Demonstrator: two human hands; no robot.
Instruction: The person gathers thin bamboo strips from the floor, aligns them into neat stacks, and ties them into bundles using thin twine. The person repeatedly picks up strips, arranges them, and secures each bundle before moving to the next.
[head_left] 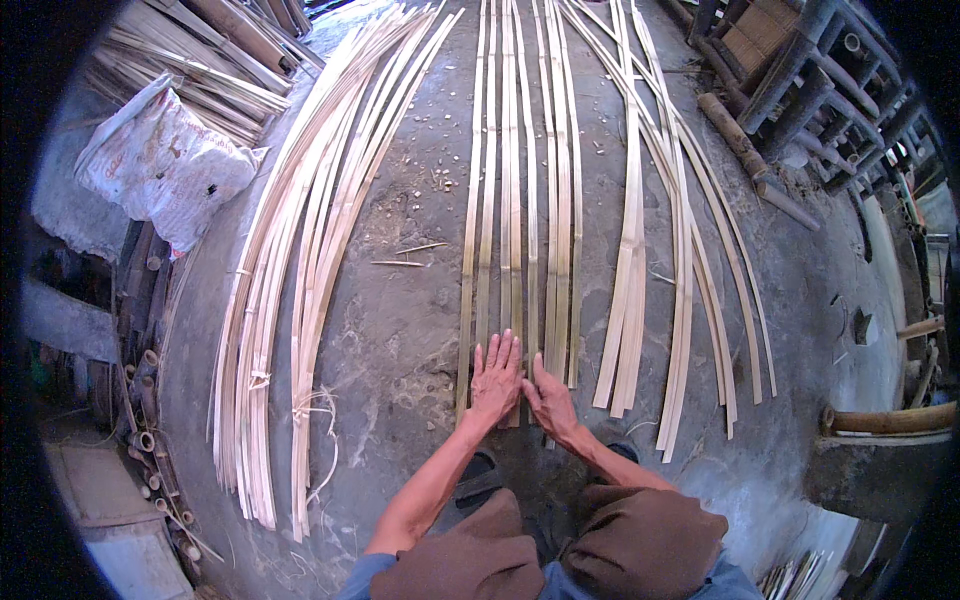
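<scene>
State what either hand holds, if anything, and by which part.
The left hand lies open over the middle bamboo strips toward their near ends, with no grip visible. Whether the right hand beside it grips a strip cannot be told.

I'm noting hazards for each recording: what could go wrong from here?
Splinters: the bare left hand and bare right hand are at the long, flat, pale bamboo strips in the middle, so a rough edge might prick the skin.
Shifting: those strips lie side by side with no tie visible, so a sideways nudge could push them out of line.
Tangling: the narrow, pale bamboo strips on the right cross one another, so pulling one might drag others.
</scene>
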